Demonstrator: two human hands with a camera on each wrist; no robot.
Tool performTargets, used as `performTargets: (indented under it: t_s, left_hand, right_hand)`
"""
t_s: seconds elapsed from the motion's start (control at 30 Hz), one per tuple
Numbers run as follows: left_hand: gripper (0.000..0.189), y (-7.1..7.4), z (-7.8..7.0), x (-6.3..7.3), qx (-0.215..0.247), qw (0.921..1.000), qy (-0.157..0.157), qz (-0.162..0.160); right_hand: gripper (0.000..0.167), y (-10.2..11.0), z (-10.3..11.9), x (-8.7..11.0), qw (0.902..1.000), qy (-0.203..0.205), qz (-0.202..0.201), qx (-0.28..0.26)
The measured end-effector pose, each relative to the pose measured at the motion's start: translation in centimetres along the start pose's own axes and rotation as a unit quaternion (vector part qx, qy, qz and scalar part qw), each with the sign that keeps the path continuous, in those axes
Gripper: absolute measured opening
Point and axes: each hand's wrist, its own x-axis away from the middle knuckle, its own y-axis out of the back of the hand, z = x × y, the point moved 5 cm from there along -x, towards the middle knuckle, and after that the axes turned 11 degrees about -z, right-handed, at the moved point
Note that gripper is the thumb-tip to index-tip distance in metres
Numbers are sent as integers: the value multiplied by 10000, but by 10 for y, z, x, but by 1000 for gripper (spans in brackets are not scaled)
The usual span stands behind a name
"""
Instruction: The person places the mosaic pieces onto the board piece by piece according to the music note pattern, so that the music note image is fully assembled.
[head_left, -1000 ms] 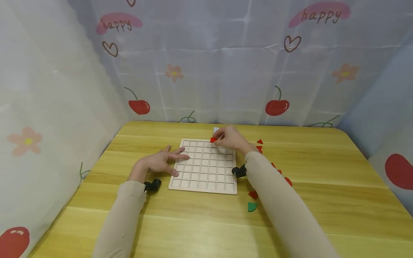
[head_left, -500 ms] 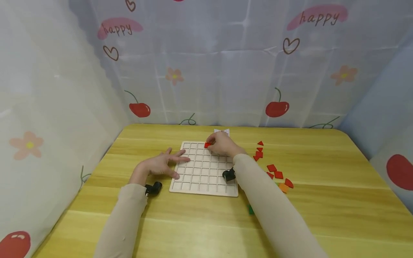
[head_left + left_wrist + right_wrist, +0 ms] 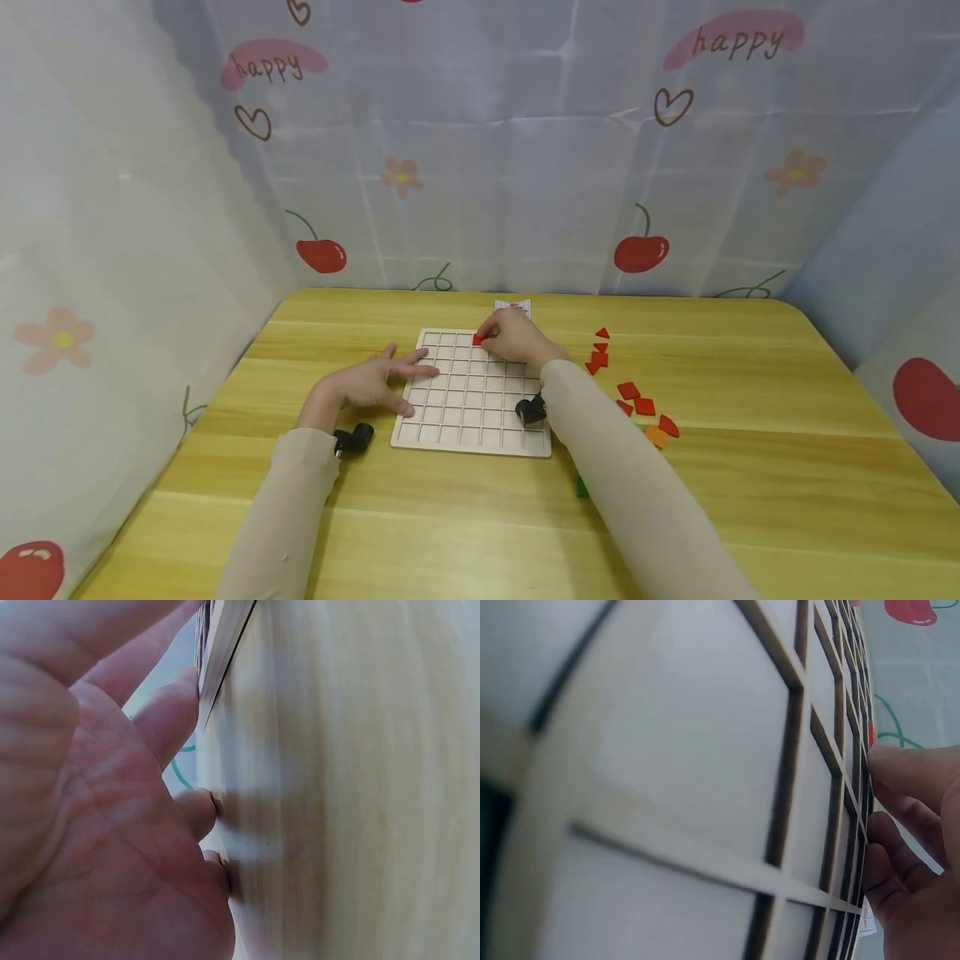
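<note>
A pale wooden board (image 3: pixel 468 406) with a raised grid lies on the table. At its far row my right hand (image 3: pixel 517 340) pinches a small red square tile (image 3: pixel 477 340) by its right side, thumb and fingertips close to the grid. In the right wrist view the tile (image 3: pixel 871 733) is only a red sliver beyond the thumb of the right hand (image 3: pixel 915 825). My left hand (image 3: pixel 367 383) spreads its fingers over the board's left edge. The left wrist view has that hand (image 3: pixel 127 817) palm in sight, some fingertips on the table, one against the board's side (image 3: pixel 225 656).
Right of the board lie several red tiles (image 3: pixel 628 390), an orange tile (image 3: pixel 656 437) and a green tile (image 3: pixel 582 487) partly under the right sleeve. A small printed paper (image 3: pixel 513 306) sits behind the board. A patterned curtain (image 3: pixel 487 167) hangs beyond the wooden table (image 3: pixel 420 517).
My right hand has moved left and slightly nearer with the red tile, into the board's far row; it barely shifts in the last half second. The left hand stays in place.
</note>
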Motion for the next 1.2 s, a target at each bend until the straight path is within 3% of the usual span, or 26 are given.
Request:
performTargets:
  t_s: [0.2,0.33,0.53,0.7,0.93,1.2]
  left_hand:
    - [71,-2,1,-3,-69,10000,3,20]
    - [72,-2,-1,0,-39,10000,-24,-1]
    - [72,-3,-2,1,11,10000,-29,17]
    - [71,-2,-1,2,30,10000,-11,-28]
    - [72,-3,1,1,90,9999,11,48]
    - [73,-2,2,-2,122,9999,-27,41]
  right_hand:
    - [27,9,-6,5,9993,131,250,-261]
    - [32,28,-9,12,9985,-68,373,-384]
    - [33,60,-20,25,9994,20,320,-135]
    - [33,88,-45,36,9999,-27,146,-4]
    - [34,119,-97,56,9993,-245,-131,248]
    - [34,126,-125,72,9962,-752,-284,338]
